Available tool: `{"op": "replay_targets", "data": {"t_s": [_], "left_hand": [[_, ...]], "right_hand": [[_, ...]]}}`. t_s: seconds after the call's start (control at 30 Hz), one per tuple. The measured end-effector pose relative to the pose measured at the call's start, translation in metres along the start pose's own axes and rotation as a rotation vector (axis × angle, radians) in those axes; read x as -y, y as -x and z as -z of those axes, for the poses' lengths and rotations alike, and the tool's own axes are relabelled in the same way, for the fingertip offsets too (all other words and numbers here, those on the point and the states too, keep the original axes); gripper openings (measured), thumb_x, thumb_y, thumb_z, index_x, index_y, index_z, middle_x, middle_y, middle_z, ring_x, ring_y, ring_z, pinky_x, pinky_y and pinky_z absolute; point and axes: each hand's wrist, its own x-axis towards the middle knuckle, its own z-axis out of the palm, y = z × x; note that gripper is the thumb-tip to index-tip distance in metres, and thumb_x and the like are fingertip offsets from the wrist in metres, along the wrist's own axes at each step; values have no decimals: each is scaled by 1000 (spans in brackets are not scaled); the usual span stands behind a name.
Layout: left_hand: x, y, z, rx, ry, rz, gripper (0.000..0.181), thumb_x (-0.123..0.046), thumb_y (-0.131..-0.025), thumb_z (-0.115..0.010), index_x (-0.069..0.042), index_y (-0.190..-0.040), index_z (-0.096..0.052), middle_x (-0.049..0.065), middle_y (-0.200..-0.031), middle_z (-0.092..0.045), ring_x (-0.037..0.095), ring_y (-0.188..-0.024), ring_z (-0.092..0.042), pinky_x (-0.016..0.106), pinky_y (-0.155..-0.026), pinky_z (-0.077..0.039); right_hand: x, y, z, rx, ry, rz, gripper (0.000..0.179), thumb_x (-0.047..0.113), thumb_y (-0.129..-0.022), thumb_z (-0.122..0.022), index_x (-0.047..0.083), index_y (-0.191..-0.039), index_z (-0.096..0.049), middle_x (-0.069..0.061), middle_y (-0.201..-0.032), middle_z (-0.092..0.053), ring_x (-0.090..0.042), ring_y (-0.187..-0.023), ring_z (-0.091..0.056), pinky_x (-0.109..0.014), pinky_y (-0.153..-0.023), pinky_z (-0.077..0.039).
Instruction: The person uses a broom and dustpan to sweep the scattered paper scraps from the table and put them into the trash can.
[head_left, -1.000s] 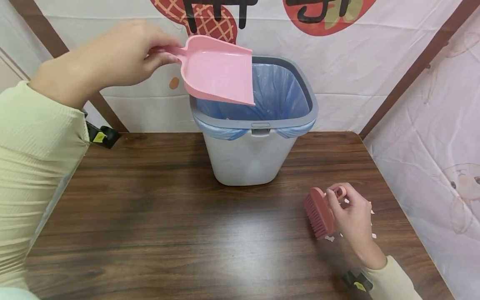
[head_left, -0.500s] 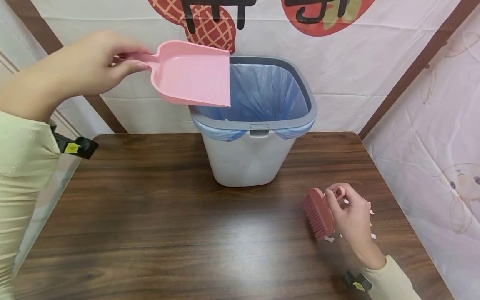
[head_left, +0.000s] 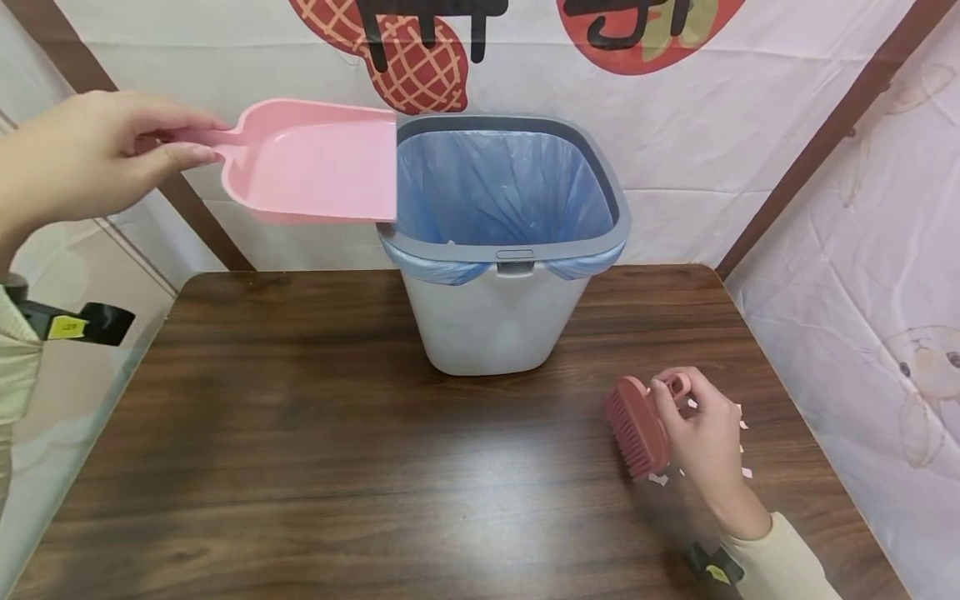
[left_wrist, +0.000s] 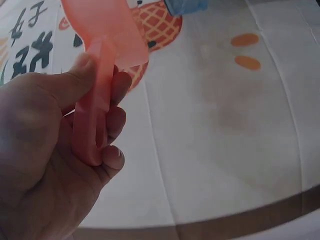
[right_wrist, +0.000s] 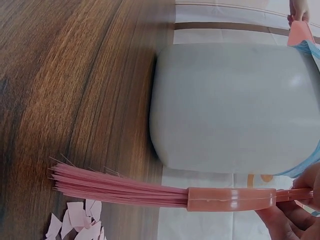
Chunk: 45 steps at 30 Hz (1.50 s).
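My left hand [head_left: 112, 158] grips the handle of a pink dustpan [head_left: 322, 162], held in the air at the left side of the trash can [head_left: 487, 325]. No scraps show on the pan's face, and its front edge overlaps the can's left rim. In the left wrist view the fingers curl round the dustpan handle [left_wrist: 95, 105]. At the right of the table my right hand [head_left: 705, 433] pinches the handle of a reddish hand brush [head_left: 639, 429], bristles down. Paper scraps [right_wrist: 80, 220] lie beside the bristles, partly hidden by the hand in the head view.
A blue bag [head_left: 502, 183] lines the grey can, folded over its rim. The wooden table [head_left: 300, 467] ends at a printed cloth backdrop [head_left: 690, 150] behind and a pale cloth [head_left: 862, 292] on the right.
My left hand has drawn the dustpan leftward and slightly down, from over the can's opening to its left rim. The right hand and brush have stayed in place.
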Motion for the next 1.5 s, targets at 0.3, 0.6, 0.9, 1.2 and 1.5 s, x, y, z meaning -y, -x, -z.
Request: {"op": "replay_targets", "data": {"t_s": [0.3, 0.6, 0.9, 1.2, 1.5], "left_hand": [[33, 23, -7, -113, 110, -9, 22, -3, -99, -64, -5, -119, -74, -50, -90, -46, -12, -60, -45, 5, -51, -35], [68, 49, -25, -212, 367, -48, 54, 8, -98, -59, -42, -117, -66, -37, -101, -65, -19, -79, -61, 0, -64, -45], [72, 78, -44, -209, 435, 26, 49, 0, -99, -62, -48, -109, -66, -37, -96, -66, -18, -69, -59, 0, -56, -43], [67, 112, -72, -57, 281, 128, 45, 5, -94, -67, -38, -106, -73, -40, -91, -58, -1, -60, -45, 15, -47, -35], [64, 133, -107, 103, 232, 114, 22, 3, -92, -71, 6, -113, -70, -33, -96, -61, 2, -66, -48, 15, -54, -38]], "right_hand": [[-1, -1, -1, 3, -11, 7, 8, -4, -90, -73, 3, -90, -69, -3, -76, -65, 3, -66, -55, -8, -52, -45], [-1, -2, -3, 5, 12, 12, 7, -2, -91, -72, 5, -91, -70, -1, -75, -64, 5, -67, -57, -9, -53, -47], [-1, -4, -4, 10, -4, 1, 6, -1, -92, -71, 4, -90, -69, -1, -77, -65, 6, -69, -59, -8, -55, -48], [-1, -6, -6, 19, -5, -3, 5, -2, -92, -72, 2, -90, -69, -4, -77, -66, 6, -70, -59, -7, -57, -49], [-1, -5, -5, 26, 14, -9, 5, 0, -92, -72, 4, -91, -69, -3, -77, -65, 7, -73, -60, -8, -57, -48]]}}
